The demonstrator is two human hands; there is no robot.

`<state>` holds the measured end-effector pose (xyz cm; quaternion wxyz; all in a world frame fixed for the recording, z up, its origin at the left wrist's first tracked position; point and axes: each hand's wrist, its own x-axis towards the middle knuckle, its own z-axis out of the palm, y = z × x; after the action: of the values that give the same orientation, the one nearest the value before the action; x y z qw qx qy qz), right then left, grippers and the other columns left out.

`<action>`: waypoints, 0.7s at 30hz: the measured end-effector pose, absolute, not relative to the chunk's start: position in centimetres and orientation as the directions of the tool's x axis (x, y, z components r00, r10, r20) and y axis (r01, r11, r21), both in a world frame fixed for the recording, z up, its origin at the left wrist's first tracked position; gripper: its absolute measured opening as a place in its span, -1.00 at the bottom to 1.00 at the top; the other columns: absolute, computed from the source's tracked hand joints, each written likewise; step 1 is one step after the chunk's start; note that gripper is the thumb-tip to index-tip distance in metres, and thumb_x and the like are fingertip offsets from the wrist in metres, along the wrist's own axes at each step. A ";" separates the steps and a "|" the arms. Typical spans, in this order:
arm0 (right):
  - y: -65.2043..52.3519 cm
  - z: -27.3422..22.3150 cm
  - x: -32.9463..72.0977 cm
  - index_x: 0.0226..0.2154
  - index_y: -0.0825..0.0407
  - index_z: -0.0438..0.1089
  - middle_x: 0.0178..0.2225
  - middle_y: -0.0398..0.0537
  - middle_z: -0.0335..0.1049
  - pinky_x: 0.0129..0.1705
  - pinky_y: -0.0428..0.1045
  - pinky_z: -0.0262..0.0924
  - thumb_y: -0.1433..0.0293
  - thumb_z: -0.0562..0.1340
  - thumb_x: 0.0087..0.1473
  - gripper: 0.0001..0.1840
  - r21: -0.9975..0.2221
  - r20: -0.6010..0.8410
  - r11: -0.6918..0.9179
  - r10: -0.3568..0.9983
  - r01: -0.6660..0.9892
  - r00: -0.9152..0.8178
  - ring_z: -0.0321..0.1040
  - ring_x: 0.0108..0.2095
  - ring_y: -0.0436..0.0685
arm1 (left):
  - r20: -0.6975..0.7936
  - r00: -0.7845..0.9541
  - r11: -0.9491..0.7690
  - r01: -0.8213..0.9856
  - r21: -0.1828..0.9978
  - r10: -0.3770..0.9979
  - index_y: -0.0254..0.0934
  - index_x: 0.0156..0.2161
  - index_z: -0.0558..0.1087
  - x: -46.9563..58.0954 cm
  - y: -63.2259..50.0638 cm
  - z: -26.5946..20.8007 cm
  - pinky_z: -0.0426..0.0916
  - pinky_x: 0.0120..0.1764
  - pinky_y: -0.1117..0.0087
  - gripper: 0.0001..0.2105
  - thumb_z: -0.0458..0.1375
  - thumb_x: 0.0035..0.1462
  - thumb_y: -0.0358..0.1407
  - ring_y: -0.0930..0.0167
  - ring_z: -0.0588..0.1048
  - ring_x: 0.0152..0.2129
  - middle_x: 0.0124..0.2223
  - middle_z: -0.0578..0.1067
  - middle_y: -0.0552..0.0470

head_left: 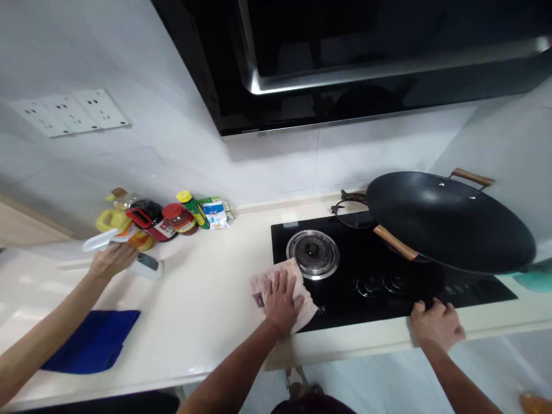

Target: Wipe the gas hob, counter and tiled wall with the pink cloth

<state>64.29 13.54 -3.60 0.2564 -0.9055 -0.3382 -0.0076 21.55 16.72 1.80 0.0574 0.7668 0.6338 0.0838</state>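
Observation:
My left hand [282, 302] lies flat with spread fingers on a pale pink cloth [269, 279], pressing it down. The cloth spans the white counter and the left edge of the black glass cooktop [340, 305], touching the rim of the left burner [313, 253]. My right hand [436, 325] rests on the counter's front edge by the cooktop, fingers a little bent and apart, with nothing in it. Behind it, a large black wok [448, 221] with wooden handles sits tilted over the right side of the cooktop.
At left, another person's hand [112, 260] reaches to a white object beside several bottles and jars, among them a red-lidded jar [181, 219]. A blue cloth [92, 339] lies on the counter. A loose pan support [351, 213] stands behind the burner. A black range hood [366, 63] hangs above.

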 end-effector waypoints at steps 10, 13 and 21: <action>13.6 -2.8 64.8 0.25 0.12 0.28 0.37 0.41 0.05 0.35 0.47 -0.16 0.12 -0.02 0.27 -0.36 -0.525 0.101 -0.604 0.655 0.599 0.749 -0.06 0.42 0.47 | 0.265 0.345 -0.367 0.930 0.036 0.901 -0.02 0.41 0.26 16.9 6.9 -0.8 0.11 0.34 -0.05 -0.41 0.13 0.33 -0.02 0.07 0.23 0.38 0.49 0.21 -0.13; 12.7 -2.4 64.7 0.15 0.13 0.36 0.30 0.45 0.14 0.31 0.45 -0.04 0.15 0.07 0.17 -0.39 -0.636 0.114 -0.508 0.683 0.581 0.722 0.08 0.33 0.53 | 0.298 0.286 -0.309 0.951 0.031 0.911 -0.01 0.38 0.30 15.0 5.0 -1.3 0.16 0.30 -0.04 -0.46 0.12 0.34 -0.06 0.07 0.28 0.35 0.45 0.29 -0.12; 6.1 -1.8 48.1 -0.02 0.02 0.48 0.23 0.20 0.24 0.29 0.24 0.21 0.19 0.09 0.26 -0.59 -0.816 0.297 0.128 0.930 0.564 0.218 0.26 0.24 0.34 | 0.116 -0.194 0.008 0.543 0.840 0.974 -0.16 -0.02 0.63 17.0 4.7 1.0 0.21 0.25 -0.15 -0.63 0.23 0.13 -0.05 0.01 0.47 0.08 0.00 0.63 -0.20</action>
<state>48.07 6.13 -1.82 0.4607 -0.6298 -0.5931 0.1984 16.98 4.71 0.98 0.2665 0.5764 0.6579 0.4049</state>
